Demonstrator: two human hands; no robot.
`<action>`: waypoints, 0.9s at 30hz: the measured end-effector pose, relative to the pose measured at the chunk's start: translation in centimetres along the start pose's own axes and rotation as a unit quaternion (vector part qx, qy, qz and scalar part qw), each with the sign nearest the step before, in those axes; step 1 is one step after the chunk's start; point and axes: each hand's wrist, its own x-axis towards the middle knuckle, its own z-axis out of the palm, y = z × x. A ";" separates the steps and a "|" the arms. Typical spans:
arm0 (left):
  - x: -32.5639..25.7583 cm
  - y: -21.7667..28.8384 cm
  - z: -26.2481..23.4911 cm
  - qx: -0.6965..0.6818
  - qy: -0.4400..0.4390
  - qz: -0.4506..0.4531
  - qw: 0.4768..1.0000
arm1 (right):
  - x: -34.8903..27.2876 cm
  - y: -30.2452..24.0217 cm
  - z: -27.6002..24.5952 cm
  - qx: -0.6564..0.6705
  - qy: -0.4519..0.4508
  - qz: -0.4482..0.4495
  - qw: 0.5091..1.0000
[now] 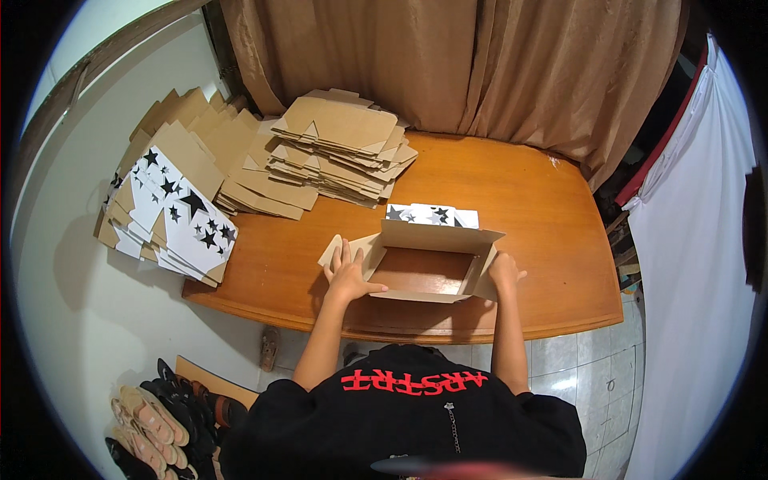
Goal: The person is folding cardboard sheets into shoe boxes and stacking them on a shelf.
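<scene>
Half-formed cardboard box (pixel 428 264) sits on the wooden table (pixel 528 208), near its front edge, just past 6 o'clock from table centre. Long axis runs 9-to-3, parallel to the front edge. Open side points up, table surface visible through the bottom. Rear wall stands upright at 12; behind it a star-printed white flap (pixel 432 214) lies out toward the curtain (pixel 448 64).

Left hand (pixel 348 276) at the box's 9 o'clock end: palm flat, fingers spread and pressed onto the side flap, thumb pointing toward 3 along the front wall.

Right hand (pixel 506 272) at the 3 o'clock end: pressed against the side wall, fingers curled over its outer face; can't tell how tightly.

Stack of flat brown blanks (pixel 340 144) at 11 o'clock from the box, well apart. Second fan of blanks with black-star print (pixel 180 212) at 9–10 o'clock, overhanging the table's left end.

Sandals (pixel 160 416) on the floor at 8 o'clock. White sheet (pixel 696 240) hangs at 3.
</scene>
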 end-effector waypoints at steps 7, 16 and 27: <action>1.4 -0.4 -0.2 -0.010 -0.138 -0.014 0.990 | -3.5 -3.4 0.6 -0.103 0.079 0.012 0.991; 3.4 -1.5 1.9 -0.001 -0.168 -0.009 0.986 | 2.4 1.3 7.8 0.107 -0.002 -0.021 0.994; 2.3 -0.9 1.9 -0.005 -0.105 0.007 0.994 | 2.9 1.8 6.5 0.231 0.069 -0.248 0.938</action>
